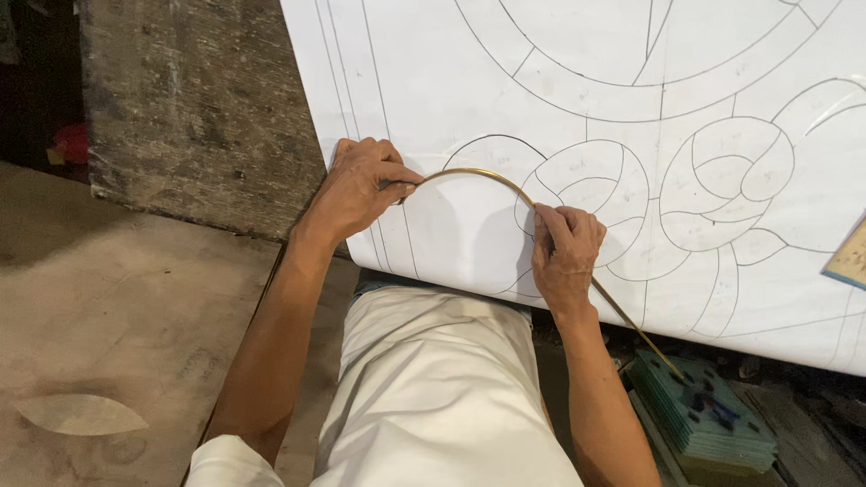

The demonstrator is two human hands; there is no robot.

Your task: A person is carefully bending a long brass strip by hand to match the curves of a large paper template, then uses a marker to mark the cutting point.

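- Left hand [361, 185]: fingers curled, thumb and fingertips pinching one end of a thin brass-coloured metal strip [478, 173], bent into an arch.
- Right hand [566, 250]: fingers pressed together on the strip partway along, holding it down against the sheet; the thumb is hidden, so the exact grip cannot be told.
- Strip position: arched span lies between the two hands, flat on a large white paper sheet with a black line drawing of curved, overlapping shapes [586, 81]; it sits close along a drawn arc of similar curve. Beyond the right hand the strip runs straight, down and to the right, past the sheet's lower edge.
- Sheet lies over a rough grey stone slab [198, 99], visible at upper left.
- The strip's far end sits above a stack of green-tinted glass pieces [713, 419], lower right.
- A pale leaf-shaped cutout [79, 415] lies on the brown floor [117, 307], lower left, well apart from both hands.
- Corner of a light wooden board with a blue edge [851, 257] at right edge, resting on the sheet.
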